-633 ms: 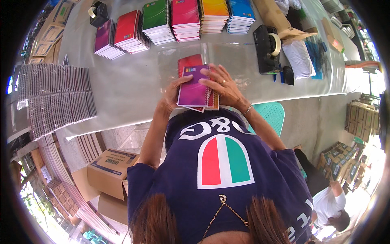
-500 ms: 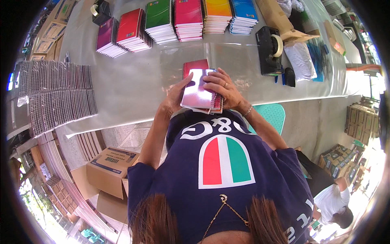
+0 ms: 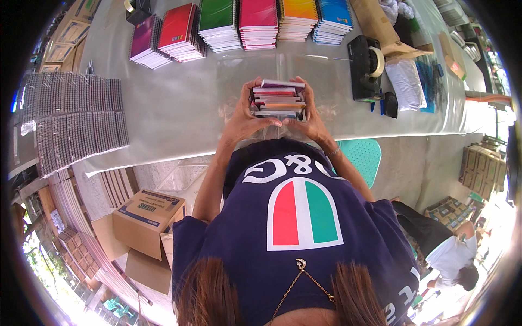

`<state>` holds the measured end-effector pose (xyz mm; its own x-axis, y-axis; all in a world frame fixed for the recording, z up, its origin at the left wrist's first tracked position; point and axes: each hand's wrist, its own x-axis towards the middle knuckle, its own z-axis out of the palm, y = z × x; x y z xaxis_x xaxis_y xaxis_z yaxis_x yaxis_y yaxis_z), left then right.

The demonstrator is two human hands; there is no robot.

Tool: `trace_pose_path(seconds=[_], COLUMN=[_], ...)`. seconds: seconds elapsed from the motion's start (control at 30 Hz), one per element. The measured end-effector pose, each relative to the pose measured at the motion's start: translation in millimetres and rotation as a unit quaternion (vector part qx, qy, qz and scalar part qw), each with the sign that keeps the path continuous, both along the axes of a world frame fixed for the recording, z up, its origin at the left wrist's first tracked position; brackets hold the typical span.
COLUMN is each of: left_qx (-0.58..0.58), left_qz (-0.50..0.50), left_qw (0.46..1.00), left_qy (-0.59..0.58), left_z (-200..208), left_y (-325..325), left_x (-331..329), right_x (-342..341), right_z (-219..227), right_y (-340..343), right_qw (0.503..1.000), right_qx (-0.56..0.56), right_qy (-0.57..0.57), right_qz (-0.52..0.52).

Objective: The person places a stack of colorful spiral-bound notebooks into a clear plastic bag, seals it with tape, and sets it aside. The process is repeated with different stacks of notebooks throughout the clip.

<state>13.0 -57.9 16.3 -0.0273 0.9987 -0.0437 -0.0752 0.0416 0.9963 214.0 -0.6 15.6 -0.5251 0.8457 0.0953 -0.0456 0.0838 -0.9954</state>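
Note:
Between my two hands, a small stack of spiral notebooks (image 3: pixel 277 99) stands on its edge at the table's near side, page edges showing. My left hand (image 3: pixel 247 117) closes on its left end, thumb along the bottom. From the other side my right hand (image 3: pixel 309 113) grips the right end, its thumb nearly meeting the left one. The notebooks' covers are mostly turned out of sight. Farther back, a row of notebook piles lies on the table: purple (image 3: pixel 145 41), red (image 3: pixel 178 30), green (image 3: pixel 218 24), pink (image 3: pixel 259 24), yellow (image 3: pixel 298 19) and blue (image 3: pixel 333 19).
Plastic-wrapped bundles of notebooks (image 3: pixel 76 117) sit at the table's left. A black tape dispenser (image 3: pixel 361 70) and a white pouch (image 3: pixel 405 84) lie to the right. An open cardboard box (image 3: pixel 144 223) is below left, a green stool (image 3: pixel 361 160) below right. Another person (image 3: pixel 451 255) is at lower right.
The notebooks have been turned from lying with a shiny cover up to standing on edge. My hands have shifted from the cover to the stack's two ends.

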Motion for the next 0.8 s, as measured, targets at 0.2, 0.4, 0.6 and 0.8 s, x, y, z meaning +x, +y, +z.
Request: trace_pose_path(seconds=[0.2, 0.4, 0.6, 0.8], left_qx=[0.000, 0.040, 0.081, 0.048], left_qz=[0.003, 0.028, 0.037, 0.019], left_qw=[1.000, 0.998, 0.995, 0.998], left_qy=[0.010, -0.037, 0.047, 0.037], left_z=[-5, -16, -18, -23], left_y=[10, -8, -10, -9], left_x=[12, 15, 17, 18], right_x=[-11, -3, -8, -12], right_z=[-26, -40, -19, -40], right_y=[1, -3, -7, -8], right_qw=[0.988, 0.998, 0.998, 0.996], right_qx=[-0.143, -0.060, -0.036, -0.088], right_qy=[0.010, -0.009, -0.039, -0.012], right_qz=[0.053, 0.030, 0.025, 0.009])
